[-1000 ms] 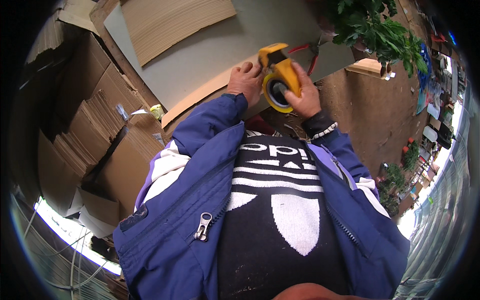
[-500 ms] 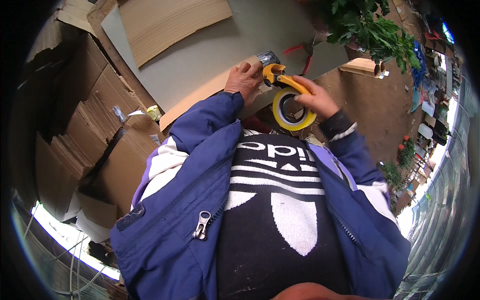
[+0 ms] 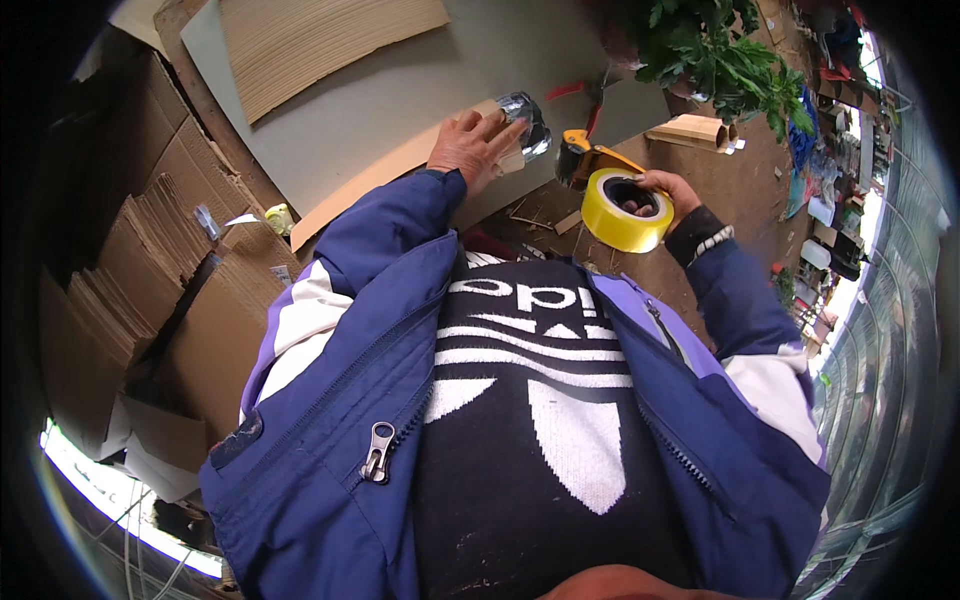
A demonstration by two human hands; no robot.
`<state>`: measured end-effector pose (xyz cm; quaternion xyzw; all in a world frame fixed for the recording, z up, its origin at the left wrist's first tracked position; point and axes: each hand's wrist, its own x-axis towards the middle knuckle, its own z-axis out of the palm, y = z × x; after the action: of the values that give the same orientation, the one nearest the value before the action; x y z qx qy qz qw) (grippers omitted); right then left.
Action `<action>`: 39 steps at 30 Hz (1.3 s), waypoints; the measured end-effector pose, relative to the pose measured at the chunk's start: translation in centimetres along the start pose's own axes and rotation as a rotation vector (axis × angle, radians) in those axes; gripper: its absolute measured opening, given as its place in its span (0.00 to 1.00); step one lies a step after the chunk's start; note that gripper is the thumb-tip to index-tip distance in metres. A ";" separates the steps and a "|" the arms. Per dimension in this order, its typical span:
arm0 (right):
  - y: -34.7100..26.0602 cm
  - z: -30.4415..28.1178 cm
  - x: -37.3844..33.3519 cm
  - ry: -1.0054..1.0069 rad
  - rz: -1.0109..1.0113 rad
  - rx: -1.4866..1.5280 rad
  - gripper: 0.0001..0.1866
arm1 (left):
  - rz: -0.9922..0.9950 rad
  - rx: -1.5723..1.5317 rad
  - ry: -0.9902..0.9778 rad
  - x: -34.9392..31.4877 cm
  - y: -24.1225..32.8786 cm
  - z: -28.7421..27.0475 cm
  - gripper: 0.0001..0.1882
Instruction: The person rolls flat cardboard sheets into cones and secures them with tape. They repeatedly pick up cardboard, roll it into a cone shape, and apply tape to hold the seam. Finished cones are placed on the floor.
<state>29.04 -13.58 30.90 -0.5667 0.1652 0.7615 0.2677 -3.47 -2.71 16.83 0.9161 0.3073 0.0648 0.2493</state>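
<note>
Tape dispenser held above a strip of cardboard

The right hand (image 3: 668, 192) grips a yellow tape dispenser (image 3: 612, 193) just off the table's edge; the left hand (image 3: 472, 148) lies open, pressing a cardboard strip (image 3: 385, 178) on the grey table (image 3: 400, 90). Stacked cardboard (image 3: 120, 270) sits left, a green plant (image 3: 720, 60) beyond

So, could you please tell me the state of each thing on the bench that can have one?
Tape dispenser: lifted off the bench, held in the right hand.
Tape roll: mounted on the dispenser, nearly full.
Cardboard strip: flat on the bench, pinned by the left hand.
Boxes: flattened, stacked.
Plant: leafy, green.
</note>
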 end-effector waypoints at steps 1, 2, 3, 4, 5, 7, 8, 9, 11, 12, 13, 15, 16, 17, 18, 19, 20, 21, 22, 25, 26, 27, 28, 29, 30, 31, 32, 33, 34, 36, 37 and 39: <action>0.4 0.1 -0.1 0.022 -0.066 0.038 0.13 | -0.026 -0.048 0.012 0.0 0.1 0.0 0.45; 0.5 0.5 -0.1 -0.021 -0.117 0.075 0.14 | -0.038 -0.023 0.007 -0.1 0.2 0.1 0.45; 0.6 1.0 0.0 0.013 -0.184 0.098 0.14 | -0.035 -0.023 0.020 -0.2 0.3 0.3 0.46; 0.4 1.6 0.1 0.034 -0.239 0.082 0.13 | -0.041 -0.020 0.030 -0.2 0.3 0.4 0.46; 0.2 2.4 0.4 -0.013 -0.275 0.063 0.12 | -0.030 -0.012 0.047 -0.3 0.3 0.6 0.44; -0.2 4.2 1.2 0.002 -0.334 -0.075 0.17 | 0.029 -0.005 0.126 -0.5 0.3 0.9 0.44; -0.3 5.2 1.6 -0.002 -0.438 -0.213 0.21 | 0.046 -0.001 0.140 -0.5 0.2 1.1 0.43; -0.3 6.2 2.4 0.046 -0.548 -0.350 0.24 | 0.071 0.016 0.179 -0.6 0.2 1.3 0.42; -0.1 8.1 4.0 0.187 -0.705 -0.655 0.33 | 0.104 0.063 0.207 -0.6 0.1 1.6 0.42; 0.0 9.0 4.8 0.213 -0.764 -0.768 0.32 | 0.129 0.079 0.222 -0.6 0.1 1.7 0.42; 0.0 9.9 5.5 0.241 -0.822 -0.881 0.32 | 0.134 0.079 0.232 -0.6 0.1 1.9 0.42; 0.2 11.7 6.4 0.325 -0.917 -1.098 0.33 | 0.144 0.075 0.269 -0.6 0.0 2.1 0.42; 0.3 12.4 6.6 0.382 -0.887 -1.193 0.34 | 0.141 0.078 0.281 -0.6 0.0 2.1 0.41; 0.3 13.2 6.6 0.439 -0.855 -1.289 0.35 | 0.157 0.086 0.299 -0.6 -0.1 2.2 0.40; 0.3 13.9 6.6 0.490 -0.842 -1.382 0.36 | 0.167 0.100 0.316 -0.6 -0.2 2.3 0.40; 0.4 14.6 6.7 0.519 -0.835 -1.399 0.36 | 0.177 0.114 0.332 -0.7 -0.2 2.4 0.39; 0.4 15.2 6.6 0.535 -0.836 -1.451 0.36 | 0.169 0.083 0.313 -0.8 -0.3 2.5 0.38; 0.4 15.7 6.6 0.554 -0.833 -1.503 0.36 | 0.162 0.052 0.295 -0.8 -0.4 2.7 0.38; 0.4 16.0 6.5 0.559 -0.847 -1.557 0.36 | 0.161 0.015 0.279 -0.9 -0.4 2.9 0.38; 0.4 16.8 6.9 0.579 -0.799 -1.620 0.36 | 0.111 -0.115 0.313 -0.9 -0.5 3.8 0.36; 0.4 17.0 7.1 0.591 -0.769 -1.657 0.36 | 0.030 -0.306 0.313 -0.9 -0.5 4.1 0.34; 0.4 17.2 7.3 0.604 -0.740 -1.693 0.36 | -0.073 -0.487 0.301 -0.9 -0.5 4.4 0.33; 0.5 17.4 7.5 0.623 -0.724 -1.726 0.36 | -0.169 -0.679 0.260 -0.9 -0.5 4.6 0.32; 0.5 17.6 7.6 0.617 -0.718 -1.732 0.36 | -0.126 -0.579 0.288 -0.9 -0.5 4.7 0.31; 0.6 17.8 7.7 0.619 -0.728 -1.735 0.36 | -0.074 -0.489 0.289 -1.0 -0.5 4.8 0.30; 0.6 18.0 7.7 0.622 -0.707 -1.744 0.36 | -0.055 -0.399 0.217 -1.0 -0.5 4.7 0.29; 0.7 18.1 7.8 0.614 -0.724 -1.753 0.36 | 0.030 -0.275 0.311 -1.0 -0.6 4.6 0.29; 0.7 18.2 7.7 0.606 -0.709 -1.767 0.37 | 0.081 -0.151 0.330 -1.0 -0.6 4.4 0.29; 0.7 18.1 7.8 0.597 -0.707 -1.773 0.38 | 0.125 -0.032 0.357 -1.0 -0.6 4.1 0.29; 0.3 17.8 8.1 0.580 -0.653 -1.781 0.37 | 0.131 0.033 0.320 -0.8 -0.5 3.5 0.30; 0.0 17.5 8.3 0.551 -0.675 -1.778 0.37 | 0.143 0.061 0.325 -0.8 -0.4 3.2 0.30; -0.6 16.7 9.0 0.534 -0.687 -1.692 0.37 | 0.129 0.076 0.261 -0.6 -0.3 2.6 0.29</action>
<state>14.56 -1.85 27.46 -0.7453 -0.5610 0.3536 -0.0689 -3.40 -4.00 14.43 0.9265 0.2799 0.1873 0.1677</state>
